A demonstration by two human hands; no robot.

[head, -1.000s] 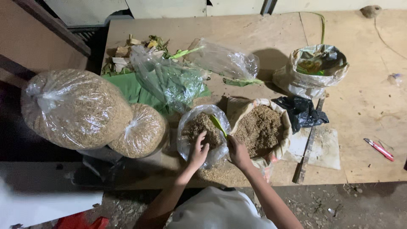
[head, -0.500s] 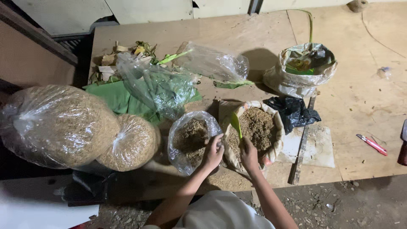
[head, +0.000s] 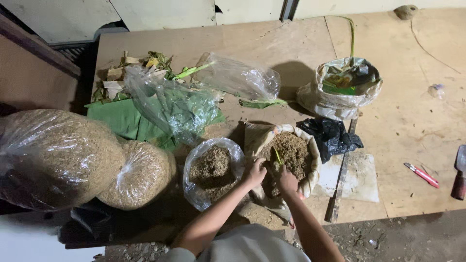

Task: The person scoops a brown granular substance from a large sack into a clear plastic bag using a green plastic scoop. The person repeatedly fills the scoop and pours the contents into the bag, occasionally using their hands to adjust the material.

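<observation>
A white woven sack with its rim rolled down holds brown crumbly material. Both my hands are at its near side. My left hand rests on the sack's near-left rim, fingers curled into the material. My right hand is inside the sack beside it, fingers closed. A thin green shoot sticks up between the two hands, its base hidden by my fingers. Just to the left, a clear plastic bag stands open with similar brown material inside.
Two big clear bags of tan husk-like filling lie at left. Green leaves in plastic, a white sack with plant cuttings, a black bag, a red-handled cutter and a wooden strip lie on the plywood floor.
My left hand has moved right, from over the clear bag to the white sack's rim. The green shoot moved with my hands into the sack. The view has shifted.
</observation>
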